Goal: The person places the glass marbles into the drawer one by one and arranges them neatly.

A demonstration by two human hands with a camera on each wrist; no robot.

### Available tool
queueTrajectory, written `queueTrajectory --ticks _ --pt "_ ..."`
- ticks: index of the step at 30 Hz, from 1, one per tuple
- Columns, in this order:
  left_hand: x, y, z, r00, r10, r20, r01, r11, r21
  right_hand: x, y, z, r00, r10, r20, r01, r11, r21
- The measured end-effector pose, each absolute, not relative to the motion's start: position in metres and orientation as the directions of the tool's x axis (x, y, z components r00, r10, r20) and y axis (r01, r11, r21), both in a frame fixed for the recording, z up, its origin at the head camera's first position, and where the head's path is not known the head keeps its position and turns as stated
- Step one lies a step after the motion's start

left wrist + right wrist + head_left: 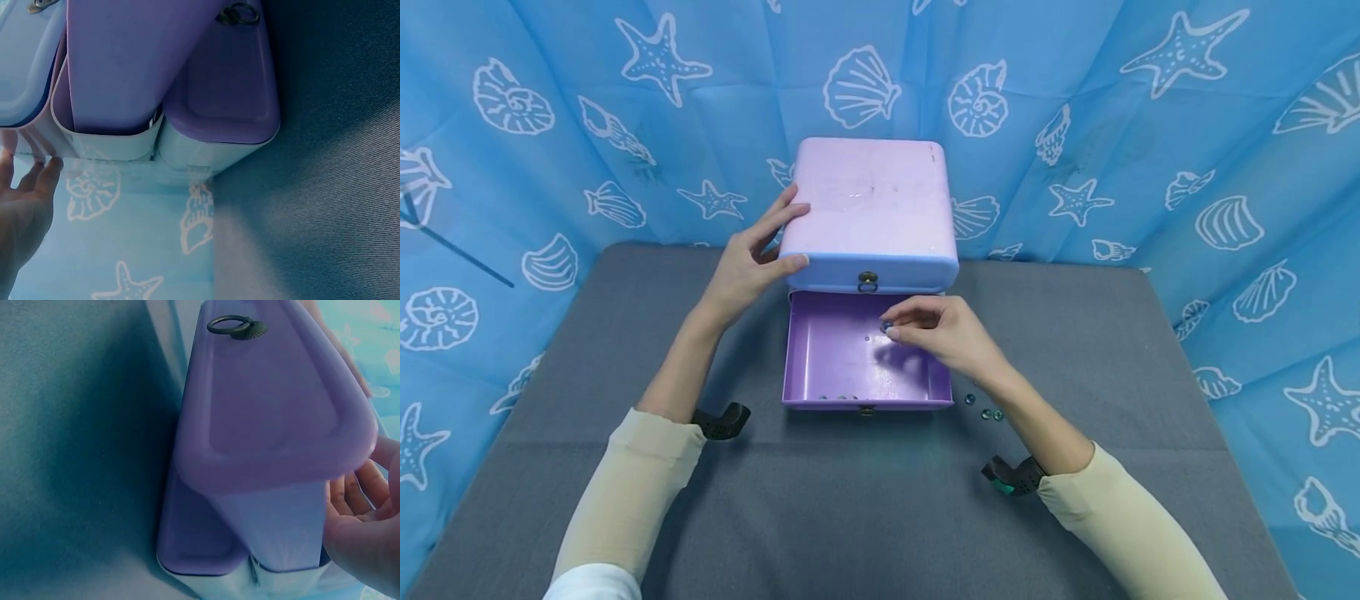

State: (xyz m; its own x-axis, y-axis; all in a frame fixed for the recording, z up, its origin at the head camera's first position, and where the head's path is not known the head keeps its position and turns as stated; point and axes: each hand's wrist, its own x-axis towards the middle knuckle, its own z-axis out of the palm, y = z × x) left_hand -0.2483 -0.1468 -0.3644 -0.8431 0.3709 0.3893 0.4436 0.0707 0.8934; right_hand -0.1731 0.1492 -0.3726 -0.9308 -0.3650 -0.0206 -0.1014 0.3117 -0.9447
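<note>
A grey felt-topped table (625,333) fills the near ground. Behind it and on the left and right hangs a blue curtain (1150,125), printed with white shells and starfish, creased in folds. Light is even and soft.

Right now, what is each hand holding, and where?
Right hand pinches a small bead at its fingertips over the open drawer. Left hand grips the box at its front-left corner.
</note>
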Motion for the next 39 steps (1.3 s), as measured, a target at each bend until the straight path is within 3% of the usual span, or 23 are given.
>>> queueTrajectory --ticks 15,29,39 --pt "-0.252 -0.143 -0.364 -0.843 0.377 0.384 0.433 0.051 0.900 -0.186 0.127 -0.380 -0.934 -0.353 -0.065 -0.075 0.370 -0.926" --pt "-0.231 -0.140 -0.340 -0.856 0.370 0.361 0.409 0.058 0.911 -0.196 0.109 -0.387 -0.939 -0.307 -0.157 0.020 0.408 -0.913" --pt "-0.231 -0.142 -0.342 -0.856 0.374 0.357 0.410 0.069 0.910 -0.198 0.102 -0.395 -0.933 -0.278 -0.230 0.099 0.416 -0.904"
